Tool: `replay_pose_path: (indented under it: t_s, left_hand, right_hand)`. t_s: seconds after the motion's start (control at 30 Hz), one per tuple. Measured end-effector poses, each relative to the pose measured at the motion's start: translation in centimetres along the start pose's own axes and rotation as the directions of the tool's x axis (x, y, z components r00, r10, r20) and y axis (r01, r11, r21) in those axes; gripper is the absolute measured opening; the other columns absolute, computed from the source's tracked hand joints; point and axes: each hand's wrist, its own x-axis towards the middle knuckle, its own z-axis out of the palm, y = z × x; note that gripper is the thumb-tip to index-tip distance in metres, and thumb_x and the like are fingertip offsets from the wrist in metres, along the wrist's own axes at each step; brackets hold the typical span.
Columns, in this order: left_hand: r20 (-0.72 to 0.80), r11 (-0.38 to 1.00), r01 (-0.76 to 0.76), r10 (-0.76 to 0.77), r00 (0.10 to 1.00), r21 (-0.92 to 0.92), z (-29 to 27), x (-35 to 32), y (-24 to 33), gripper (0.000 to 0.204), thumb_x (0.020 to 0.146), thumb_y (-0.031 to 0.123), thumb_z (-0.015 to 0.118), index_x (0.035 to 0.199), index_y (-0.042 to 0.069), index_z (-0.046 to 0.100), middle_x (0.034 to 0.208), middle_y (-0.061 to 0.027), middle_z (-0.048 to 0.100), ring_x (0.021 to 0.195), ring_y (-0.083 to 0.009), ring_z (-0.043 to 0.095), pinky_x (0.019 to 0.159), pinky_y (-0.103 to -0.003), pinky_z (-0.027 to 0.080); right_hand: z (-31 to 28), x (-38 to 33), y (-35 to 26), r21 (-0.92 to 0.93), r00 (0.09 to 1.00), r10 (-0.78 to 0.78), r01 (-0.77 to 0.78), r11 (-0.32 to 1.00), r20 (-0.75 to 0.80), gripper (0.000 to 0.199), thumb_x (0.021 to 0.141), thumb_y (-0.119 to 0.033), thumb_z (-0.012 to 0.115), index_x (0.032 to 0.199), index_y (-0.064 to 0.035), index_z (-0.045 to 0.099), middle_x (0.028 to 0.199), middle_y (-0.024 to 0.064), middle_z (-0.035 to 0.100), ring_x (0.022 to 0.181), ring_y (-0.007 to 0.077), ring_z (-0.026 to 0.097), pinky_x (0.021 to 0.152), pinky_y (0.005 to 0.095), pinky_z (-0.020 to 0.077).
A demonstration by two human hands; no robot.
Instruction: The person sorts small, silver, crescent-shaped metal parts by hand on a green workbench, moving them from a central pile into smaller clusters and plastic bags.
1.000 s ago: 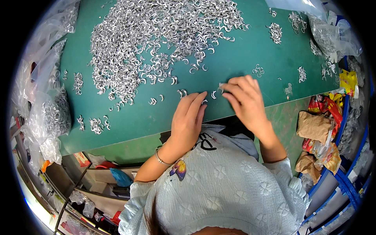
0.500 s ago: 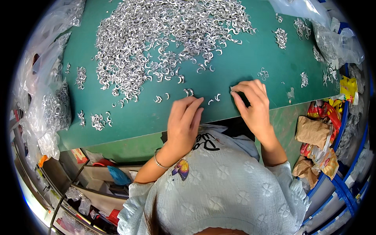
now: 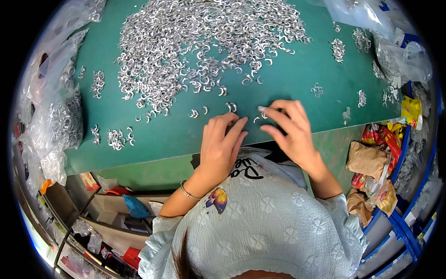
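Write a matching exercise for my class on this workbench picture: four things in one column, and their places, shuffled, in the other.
Things
1. Large heap of silver, crescent-shaped metal pieces
2. Thin, silver-coloured bracelet
3. Purple-and-orange butterfly figure
4. Crumpled blue plastic

Places
A. On the front of the pale blue, textured top
B. On the brownish shelving at the picture's lower left
C. Spread over the flat green tabletop
D. Around the left wrist

Pairs: 1-C, 2-D, 3-A, 4-B
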Motion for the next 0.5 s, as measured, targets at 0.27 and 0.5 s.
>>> replay_pose_path:
  t_s: [0.27, 0.5]
  left_hand:
    - [-0.065, 0.999, 0.032, -0.032, 0.997, -0.001, 0.3, -0.8, -0.7, 0.025, 0.076, -0.012, 0.068, 0.098, -0.001, 0.068, 0.093, -0.0122, 0.058, 0.082, -0.027, 0.057, 0.071, -0.035, 0.047]
    - [-0.069, 0.998, 0.069, -0.067, 0.995, 0.012, 0.4, -0.9, -0.6, 0.023, 0.079, -0.011, 0.067, 0.1, 0.0, 0.068, 0.094, -0.0112, 0.059, 0.084, -0.0255, 0.058, 0.072, -0.032, 0.048]
  right_hand:
    - [1.1, -0.4, 1.3, 0.107, 0.991, -0.135, 0.136, 0.985, -0.019, 0.02, 0.076, -0.004, 0.074, 0.094, -0.0022, 0.066, 0.095, 0.0092, 0.055, 0.081, 0.0256, 0.055, 0.069, 0.0364, 0.0468]
    - [-1.6, -3.4, 3.5, -0.041, 0.977, -0.038, 0.03, 0.999, -0.211, 0.019, 0.075, 0.001, 0.073, 0.092, -0.0009, 0.065, 0.094, 0.0103, 0.058, 0.08, 0.0265, 0.057, 0.067, 0.0359, 0.048]
